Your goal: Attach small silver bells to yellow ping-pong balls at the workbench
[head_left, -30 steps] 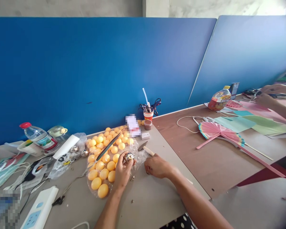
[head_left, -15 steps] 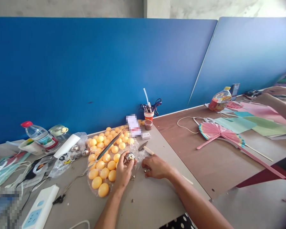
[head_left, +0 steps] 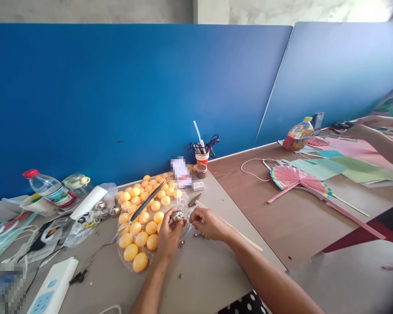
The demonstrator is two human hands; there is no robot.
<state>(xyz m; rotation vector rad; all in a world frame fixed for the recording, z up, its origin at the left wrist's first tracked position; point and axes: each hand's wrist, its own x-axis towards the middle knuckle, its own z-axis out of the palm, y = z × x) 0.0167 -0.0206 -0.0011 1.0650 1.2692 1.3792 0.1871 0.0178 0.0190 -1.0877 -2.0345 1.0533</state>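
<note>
My left hand (head_left: 167,235) is closed around a small shiny silver ball (head_left: 177,215), held up just above the grey table (head_left: 203,270). My right hand (head_left: 205,223) is beside it with fingers pinched together close to the ball; what they pinch is too small to name. A clear bag of several orange balls (head_left: 144,218) lies right behind my left hand, with a long dark strip (head_left: 147,201) across it. A small hammer (head_left: 196,200) lies just beyond my right hand. Tiny silver bits (head_left: 180,244) lie on the table under my hands.
Water bottle (head_left: 50,187), white power strip (head_left: 54,290), cables and more silver balls (head_left: 108,208) sit at left. A cup of pens (head_left: 202,156) stands by the blue partition. On the brown table (head_left: 281,218), a pink paper fan (head_left: 296,179), coloured sheets, a juice bottle (head_left: 299,135) and another person's arm (head_left: 376,135).
My right hand has risen from the table and moved left toward the silver ball, fingers now pinched next to it. The left hand keeps hold of the ball.
</note>
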